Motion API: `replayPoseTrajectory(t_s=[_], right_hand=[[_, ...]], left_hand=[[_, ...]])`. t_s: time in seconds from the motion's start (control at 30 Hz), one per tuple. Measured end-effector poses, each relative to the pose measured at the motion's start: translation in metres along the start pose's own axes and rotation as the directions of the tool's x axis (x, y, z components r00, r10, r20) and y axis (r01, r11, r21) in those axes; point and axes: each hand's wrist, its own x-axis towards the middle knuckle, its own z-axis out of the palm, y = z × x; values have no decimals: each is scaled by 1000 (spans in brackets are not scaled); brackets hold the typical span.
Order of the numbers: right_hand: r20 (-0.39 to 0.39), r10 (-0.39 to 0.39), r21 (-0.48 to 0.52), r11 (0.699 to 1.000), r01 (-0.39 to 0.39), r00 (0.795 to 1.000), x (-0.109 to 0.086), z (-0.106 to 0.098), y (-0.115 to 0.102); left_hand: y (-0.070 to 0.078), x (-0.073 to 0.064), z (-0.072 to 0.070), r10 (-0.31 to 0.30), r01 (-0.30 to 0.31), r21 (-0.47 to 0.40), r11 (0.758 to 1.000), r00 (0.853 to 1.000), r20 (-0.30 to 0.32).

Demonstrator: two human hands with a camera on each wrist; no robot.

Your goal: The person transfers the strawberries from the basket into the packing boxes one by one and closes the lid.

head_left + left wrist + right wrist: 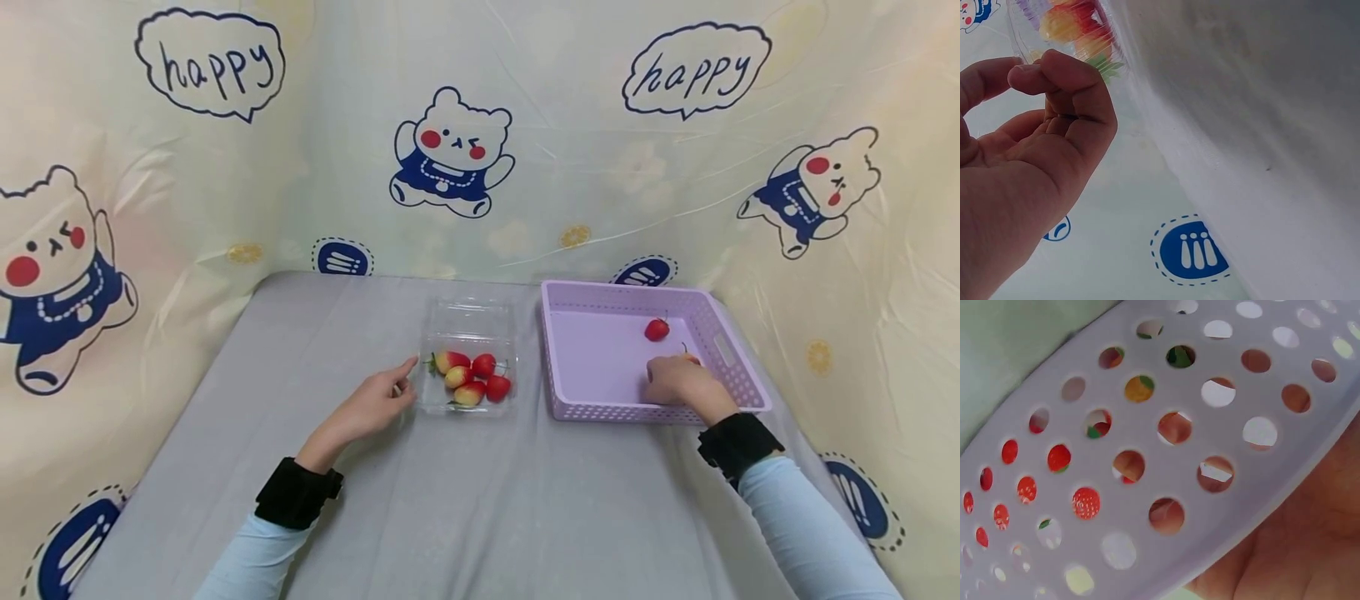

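Note:
Beside a clear plastic clamshell box (438,398) with its lid raised, my left hand (378,402) has its index finger stretched to the left edge; the other fingers bend inward. The left wrist view shows that hand (1060,119) close to the box's rim. Several red and yellow-red strawberries (483,365) lie in the box. My right hand (686,385) reaches down into a lilac plastic basket (592,358), fingertips hidden. Partly behind it shows a strawberry (690,358); whether the hand grips it is unclear. A red strawberry (657,330) lies farther back in the basket.
A grey cloth (465,500) covers the table. The basket stands right of the box, its perforated wall (1147,425) blocking much of the right wrist view. A printed curtain (570,167) hangs behind and at both sides.

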Motion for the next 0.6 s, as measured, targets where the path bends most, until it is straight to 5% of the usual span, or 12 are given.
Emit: replayPoseTrajectory(t_s=[0.3, 0.6], right_hand=[[-87, -90, 31, 995, 93, 992, 6, 5, -4], [-152, -87, 115, 988, 105, 985, 10, 10, -7]], left_hand=[[1, -2, 0, -6, 6, 2, 1000, 1000, -9], [1, -2, 0, 5, -5, -6, 1000, 1000, -6]])
